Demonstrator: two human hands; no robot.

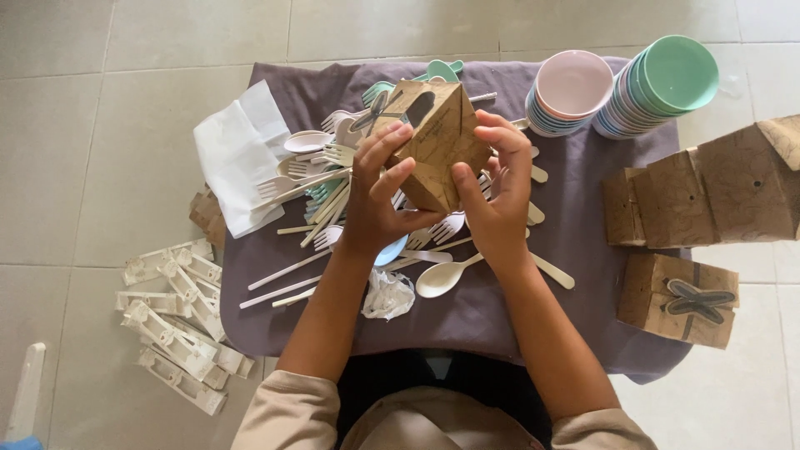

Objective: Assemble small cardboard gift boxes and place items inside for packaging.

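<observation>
Overhead, creased kraft box between hands

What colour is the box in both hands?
Brown kraft box with a faint line pattern, seen best in the head view.

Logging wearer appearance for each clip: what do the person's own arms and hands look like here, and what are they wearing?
Both forearms are bare from wrist to above the elbow. Beige, light tan sleeves are pushed or cut short at the upper arms, one on each side. The left hand and right hand wear no gloves; no rings, watch or bracelet are visible. Nails look short and unpainted.
</observation>
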